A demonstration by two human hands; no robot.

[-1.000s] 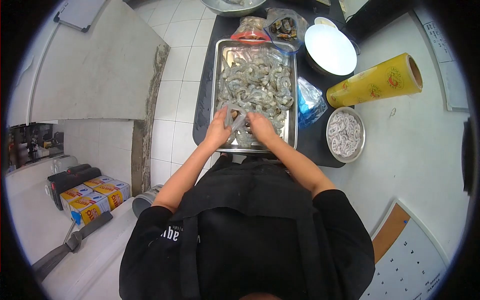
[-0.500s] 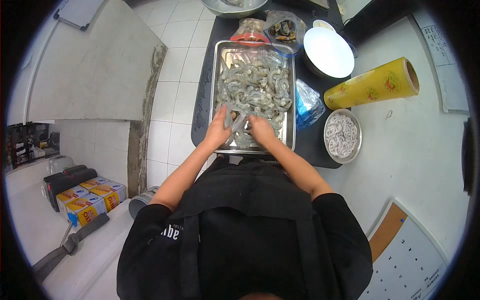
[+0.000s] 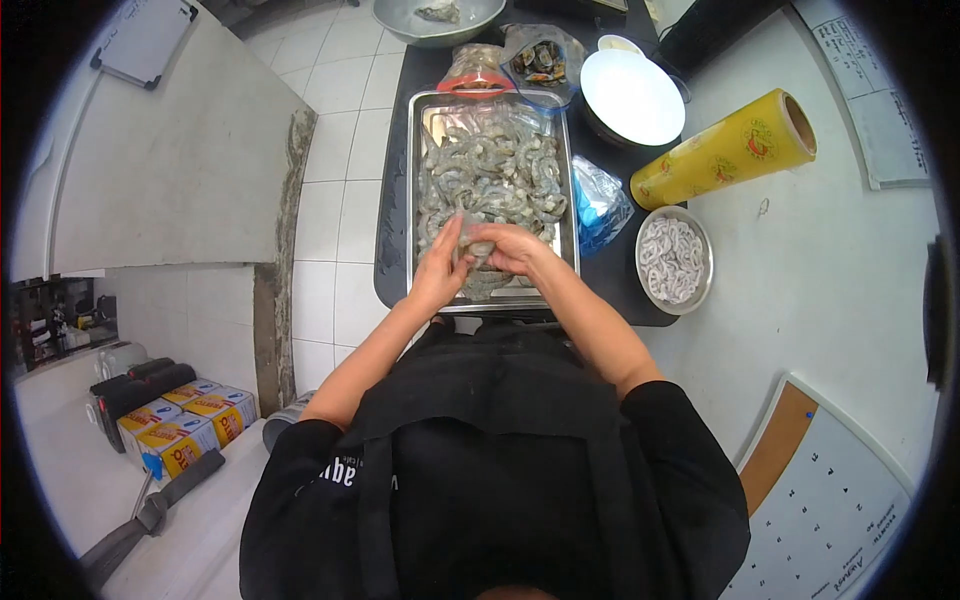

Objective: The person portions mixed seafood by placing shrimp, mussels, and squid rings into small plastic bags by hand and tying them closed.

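A metal tray (image 3: pixel 573 215) holds a heap of raw grey shrimp (image 3: pixel 490 165). Over its near end, my left hand (image 3: pixel 440 272) is closed on a small clear plastic bag (image 3: pixel 466 228). My right hand (image 3: pixel 515 248) is at the bag's mouth, its fingers curled together around what looks like a shrimp (image 3: pixel 481 249). The bag's lower part and the right fingertips are partly hidden. More shrimp lie in the tray just under both hands.
A bowl of pale ring-shaped pieces (image 3: pixel 670 258), a yellow film roll (image 3: pixel 725 150) and a blue-and-clear bag (image 3: pixel 600 205) are right of the tray. Beyond it stand two filled bags (image 3: pixel 475 72), a white round lid or plate (image 3: pixel 632 98) and a large metal bowl (image 3: pixel 400 25).
My right hand has moved left and up against the bag, and its fingers now meet the left hand's. The head view has shifted slightly.
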